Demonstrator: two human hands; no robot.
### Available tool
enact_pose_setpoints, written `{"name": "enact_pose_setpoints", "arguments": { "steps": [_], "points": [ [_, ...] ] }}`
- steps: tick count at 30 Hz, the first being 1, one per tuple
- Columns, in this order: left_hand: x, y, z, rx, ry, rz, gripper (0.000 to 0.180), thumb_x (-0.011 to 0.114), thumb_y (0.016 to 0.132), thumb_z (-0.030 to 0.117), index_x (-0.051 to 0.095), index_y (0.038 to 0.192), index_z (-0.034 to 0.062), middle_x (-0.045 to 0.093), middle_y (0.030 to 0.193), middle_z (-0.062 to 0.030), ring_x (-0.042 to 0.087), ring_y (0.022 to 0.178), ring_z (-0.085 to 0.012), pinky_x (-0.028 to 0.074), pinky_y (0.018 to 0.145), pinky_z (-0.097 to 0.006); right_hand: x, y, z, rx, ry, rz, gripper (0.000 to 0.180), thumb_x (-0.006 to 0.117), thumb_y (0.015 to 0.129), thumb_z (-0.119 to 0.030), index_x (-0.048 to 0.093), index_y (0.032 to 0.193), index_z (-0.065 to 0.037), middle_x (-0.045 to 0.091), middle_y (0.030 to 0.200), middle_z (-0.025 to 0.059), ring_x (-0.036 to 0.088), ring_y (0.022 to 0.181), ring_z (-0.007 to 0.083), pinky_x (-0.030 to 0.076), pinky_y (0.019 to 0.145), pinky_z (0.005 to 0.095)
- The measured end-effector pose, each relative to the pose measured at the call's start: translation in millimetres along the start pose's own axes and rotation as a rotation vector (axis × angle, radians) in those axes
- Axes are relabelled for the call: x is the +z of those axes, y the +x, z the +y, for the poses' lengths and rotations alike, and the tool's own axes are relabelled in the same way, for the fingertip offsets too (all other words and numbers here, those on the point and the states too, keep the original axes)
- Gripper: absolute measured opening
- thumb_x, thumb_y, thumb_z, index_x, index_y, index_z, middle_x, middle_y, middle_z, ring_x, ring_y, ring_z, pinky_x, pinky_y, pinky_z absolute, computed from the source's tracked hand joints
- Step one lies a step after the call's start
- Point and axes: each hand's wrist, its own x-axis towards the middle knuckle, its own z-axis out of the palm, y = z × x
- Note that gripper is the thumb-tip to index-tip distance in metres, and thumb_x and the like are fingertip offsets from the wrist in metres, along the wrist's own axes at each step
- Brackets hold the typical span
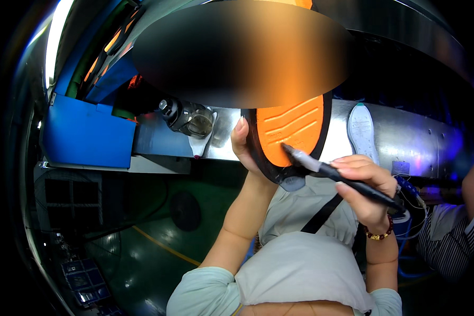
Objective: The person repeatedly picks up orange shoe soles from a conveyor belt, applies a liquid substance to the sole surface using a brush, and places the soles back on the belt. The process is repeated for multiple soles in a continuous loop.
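My left hand (242,145) grips the left edge of a shoe sole (295,126), its thumb showing at the rim. The sole is orange inside with raised wavy ridges and a black border. A blurred oval covers its far end. In my right hand (367,187) is a brush (324,169) with a black handle and a pale ferrule, held like a pen. Its dark tip meets the orange surface near the sole's near end. A beaded bracelet (382,231) circles the right wrist.
A shiny metal bench (226,142) runs across behind the sole. On it stand a dark-capped glass jar (189,118) to the left and a pale insole (360,129) to the right. A blue machine housing (89,131) stands at left. Another person's arm (473,184) shows at far right.
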Motion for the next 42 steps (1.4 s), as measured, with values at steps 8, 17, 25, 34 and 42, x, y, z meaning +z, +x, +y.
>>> {"name": "enact_pose_setpoints", "arguments": {
  "steps": [8, 17, 25, 34, 42],
  "points": [
    [6, -9, -6, 0.017, 0.109, 0.001, 0.058, 0.04, 0.079, 0.038, 0.039, 0.121, -0.002, 0.045, 0.121, -0.0184, 0.048, 0.106, -0.0284, 0.039, 0.091, -0.038, 1, 10, 2, 0.107, 0.242, 0.012, 0.021, 0.062, 0.067, 0.007, 0.059, 0.087, 0.002, 0.061, 0.09, 0.0184, 0.06, 0.087, 0.0244, 0.047, 0.078, 0.0322],
    [4, 2, 6, -0.127, 0.059, 0.057, 0.053, 0.043, 0.076, 0.03, 0.043, 0.114, -0.0063, 0.052, 0.111, -0.0195, 0.054, 0.096, -0.0263, 0.043, 0.085, -0.034, -9, 23, 1, -0.024, 0.011, -0.182, 0.021, 0.065, 0.064, 0.006, 0.063, 0.083, -0.001, 0.064, 0.086, 0.014, 0.061, 0.084, 0.0234, 0.048, 0.077, 0.0305],
    [2, 13, 10, -0.158, 0.0, -0.035, 0.053, 0.043, 0.075, 0.027, 0.043, 0.115, -0.0077, 0.049, 0.114, -0.0222, 0.052, 0.101, -0.0298, 0.041, 0.088, -0.037, -4, 27, -4, -0.081, -0.016, -0.353, 0.021, 0.067, 0.061, 0.003, 0.063, 0.081, -0.003, 0.064, 0.084, 0.0123, 0.062, 0.082, 0.0242, 0.047, 0.075, 0.032],
    [0, 15, 10, -0.324, 0.067, 0.097, 0.045, 0.039, 0.077, 0.023, 0.047, 0.109, -0.0085, 0.054, 0.106, -0.0229, 0.057, 0.093, -0.029, 0.045, 0.083, -0.036, -8, 31, -1, -0.065, 0.012, -0.414, 0.018, 0.067, 0.064, 0.002, 0.064, 0.081, -0.002, 0.064, 0.083, 0.0085, 0.061, 0.081, 0.0211, 0.047, 0.074, 0.0293],
    [14, 16, 7, -0.84, 0.085, 0.418, 0.037, 0.045, 0.079, 0.02, 0.052, 0.1, -0.0082, 0.059, 0.096, -0.0197, 0.06, 0.08, -0.0251, 0.047, 0.076, -0.032, -36, 33, 12, -0.078, -0.048, -0.644, 0.017, 0.067, 0.067, -0.004, 0.065, 0.083, -0.006, 0.065, 0.088, 0.0082, 0.061, 0.068, 0.0172, 0.043, 0.061, 0.0257]
  ]
}}
